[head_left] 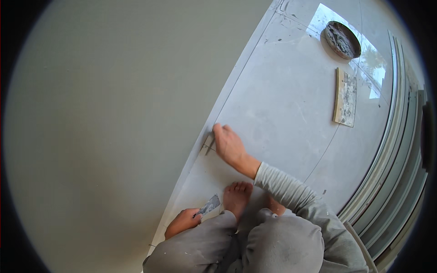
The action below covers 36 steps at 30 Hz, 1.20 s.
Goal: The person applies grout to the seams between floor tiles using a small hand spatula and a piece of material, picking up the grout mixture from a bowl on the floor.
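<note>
Two hands have their fingers curled tight, the right hand on a thin grey blade beside the skirting, the left hand on a grey-smeared scraper nearer, left of the bare feet.

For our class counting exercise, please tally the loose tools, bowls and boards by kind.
Hand tools (flat grey-smeared scraper, left hand; blurred thin dark tool, right hand): 2
Round dark bowl holding grey paste: 1
Rectangular tan-edged smeared board: 1
Total: 4

Tiled floor bears bowl; board
</note>
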### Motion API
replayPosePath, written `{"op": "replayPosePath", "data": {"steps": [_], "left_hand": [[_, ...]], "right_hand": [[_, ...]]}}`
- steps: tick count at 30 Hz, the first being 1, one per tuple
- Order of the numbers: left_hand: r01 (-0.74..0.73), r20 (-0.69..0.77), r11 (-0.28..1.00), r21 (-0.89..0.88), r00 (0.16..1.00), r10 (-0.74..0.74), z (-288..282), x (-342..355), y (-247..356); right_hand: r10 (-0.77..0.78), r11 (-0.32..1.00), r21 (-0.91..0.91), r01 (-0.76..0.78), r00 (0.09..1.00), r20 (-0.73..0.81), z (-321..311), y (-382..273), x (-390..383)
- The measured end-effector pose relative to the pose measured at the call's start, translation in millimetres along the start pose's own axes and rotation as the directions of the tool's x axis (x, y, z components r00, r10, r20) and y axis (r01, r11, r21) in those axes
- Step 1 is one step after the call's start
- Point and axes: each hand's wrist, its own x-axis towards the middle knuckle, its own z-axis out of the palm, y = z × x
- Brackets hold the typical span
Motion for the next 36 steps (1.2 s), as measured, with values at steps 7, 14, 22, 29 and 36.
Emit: {"op": "replayPosePath", "data": {"steps": [7, 14, 22, 29, 36], "left_hand": [[0.018, 0.030, 0.999, -0.030, 0.999, -0.017, 33.6, -39.4, 27.1], [-0.475, -0.352, 0.871, 0.122, 0.800, 0.486, 96.9, -25.7, 287.2], [-0.722, -0.209, 0.486, 0.492, 0.444, 0.871, 295.4, 166.3, 664.7], [-0.621, -0.515, 0.679, 0.391, 0.464, 0.720, 384.5, 336.2, 880.1], [-0.559, -0.614, 0.726, 0.401, 0.424, 0.666, 376.3, 467.7, 941.8]], "right_hand": [[0.264, 0.911, 0.212, -0.353, 0.896, 0.357, -22.3, -41.7, -114.4], [0.660, 0.431, 0.838, -0.335, 0.751, -0.039, -315.0, 67.3, -209.5], [0.744, 0.631, 0.774, -0.053, 0.323, -0.585, -641.9, 223.7, -390.2], [0.814, 0.546, 0.834, -0.076, 0.282, -0.507, -732.1, 395.5, -401.7], [0.602, 0.765, 0.615, -0.191, 0.551, -0.578, -777.9, 562.3, -351.5]]}}
